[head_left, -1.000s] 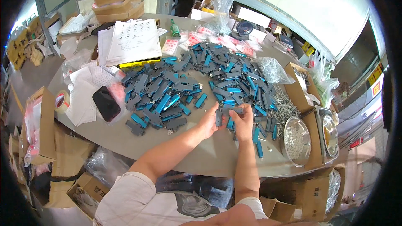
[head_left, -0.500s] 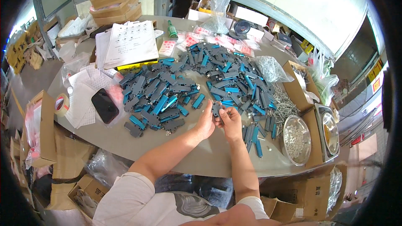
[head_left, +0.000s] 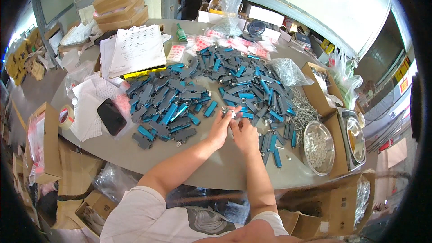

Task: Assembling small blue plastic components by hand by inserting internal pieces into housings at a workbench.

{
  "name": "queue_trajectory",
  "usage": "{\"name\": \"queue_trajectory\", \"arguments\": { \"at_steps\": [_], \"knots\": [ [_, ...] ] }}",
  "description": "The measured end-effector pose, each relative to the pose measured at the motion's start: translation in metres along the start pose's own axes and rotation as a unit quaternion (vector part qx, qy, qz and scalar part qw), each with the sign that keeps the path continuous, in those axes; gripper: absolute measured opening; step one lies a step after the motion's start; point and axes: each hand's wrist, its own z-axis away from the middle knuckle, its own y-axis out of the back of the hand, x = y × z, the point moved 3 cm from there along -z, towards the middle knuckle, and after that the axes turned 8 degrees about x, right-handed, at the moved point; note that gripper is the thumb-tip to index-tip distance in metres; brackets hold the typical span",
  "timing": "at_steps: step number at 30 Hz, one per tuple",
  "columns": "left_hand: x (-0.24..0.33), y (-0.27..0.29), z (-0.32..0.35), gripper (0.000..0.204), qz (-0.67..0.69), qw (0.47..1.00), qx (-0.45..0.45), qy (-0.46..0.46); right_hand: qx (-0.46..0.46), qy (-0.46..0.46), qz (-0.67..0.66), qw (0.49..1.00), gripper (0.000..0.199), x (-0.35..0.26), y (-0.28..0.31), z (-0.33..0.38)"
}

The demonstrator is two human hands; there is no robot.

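Note:
Over the table's middle my two hands meet around one small grey block-shaped part [head_left: 228, 110], mostly covered by fingers. A pale round end shows on it. My left hand [head_left: 218, 129] is closed around its left side. My right hand [head_left: 244, 134] grips from the right, fingers bent against the part. Just beyond lie heaps of dark grey and blue blocks, a left heap [head_left: 164, 96] and a right heap [head_left: 252, 78]. By my right hand is a small group of blue and grey blocks [head_left: 270, 145].
At right are loose long metal screws [head_left: 303, 110], a metal bowl [head_left: 330, 162] of small white pieces, a cardboard box [head_left: 313, 85] and a metal tray [head_left: 357, 164]. On the left sit a phone [head_left: 111, 117], tape roll [head_left: 66, 116] and papers [head_left: 139, 49]. A green bottle [head_left: 181, 33] stands behind.
The part has been turned between my hands: its flat dark face showed before, and a pale end shows now. My right hand has shifted slightly, with its fingers wrapping differently.

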Motion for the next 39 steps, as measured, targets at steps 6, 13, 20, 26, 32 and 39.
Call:
{"name": "queue_trajectory", "arguments": {
  "at_steps": [6, 13, 20, 26, 32, 39],
  "knots": [
    [0.011, 0.001, -0.004, 0.03, 0.092, 0.996, -0.005, 0.012, -0.098, 0.048, -0.095, 0.99, 0.041, 0.001, 0.0, -0.002],
    [0.004, -0.008, 0.006, 0.035, 0.186, 0.97, -0.042, 0.148, -0.019, 0.136, -0.149, 0.979, 0.031, -0.001, -0.001, -0.002],
    [0.009, 0.011, -0.007, 0.048, -0.127, 0.977, 0.158, 0.066, -0.028, 0.088, -0.017, 0.996, 0.039, 0.038, 0.008, -0.03],
    [0.061, 0.055, -0.037, 0.018, 0.107, 0.97, 0.199, -0.095, 0.251, 0.016, 0.183, 0.951, 0.034, 0.131, 0.094, -0.129],
    [0.045, 0.024, -0.021, 0.035, -0.015, 0.998, 0.061, -0.009, 0.162, -0.038, 0.239, 0.957, 0.051, 0.148, 0.087, -0.147],
    [-0.025, -0.026, 0.032, 0.039, -0.687, 0.647, -0.149, -0.294, 0.222, -0.016, 0.171, 0.96, 0.03, 0.14, 0.087, -0.121]
  ]
}}
